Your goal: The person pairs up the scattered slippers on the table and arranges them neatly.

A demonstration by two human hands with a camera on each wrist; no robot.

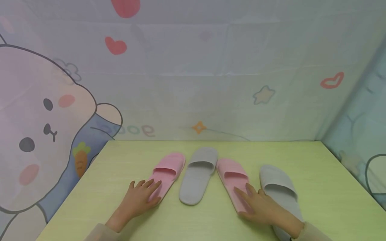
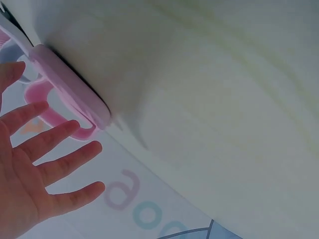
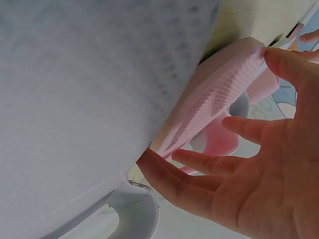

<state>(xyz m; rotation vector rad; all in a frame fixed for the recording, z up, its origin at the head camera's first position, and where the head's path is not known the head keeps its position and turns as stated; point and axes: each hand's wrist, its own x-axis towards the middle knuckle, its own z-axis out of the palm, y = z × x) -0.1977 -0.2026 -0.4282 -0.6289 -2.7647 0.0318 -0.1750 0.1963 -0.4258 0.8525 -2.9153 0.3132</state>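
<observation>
Sleeves at the near edge, then both hands out on the green tabletop (image 1: 331, 187). Right hand (image 1: 265, 207) lies on the heel end of the right pink slipper (image 1: 233, 177); the right wrist view shows thumb and fingers curled round that heel edge, so it grips it. Its wrist also covers part of the right grey slipper (image 1: 278, 187), which sits just beside, touching or nearly so. Left hand (image 1: 140, 197) is spread wide with straight fingers, fingertips resting on the heel of the left pink slipper (image 1: 167, 170); the left wrist view shows splayed fingers (image 2: 50, 139) near the slipper's sole edge, nothing pinched.

Further out, the left grey slipper (image 1: 199, 174) lies between the two pink ones, toe pointing away, close to both. All four are soles down, toes toward the back, in a pink, grey, pink, grey row across the middle of the tabletop.

Behind the tabletop hangs a cartoon backdrop (image 1: 211, 83) with a rabbit (image 1: 36, 134), hearts and a star.

Risks, as I judge them: the right wrist overlaps the grey slipper, so dragging the pink one could shove or spin the grey one along. The left hand only lies flat on its slipper, so a pull could slip off the smooth foam. Slippers sit tight together, so any sideways slide likely knocks the middle grey one.
</observation>
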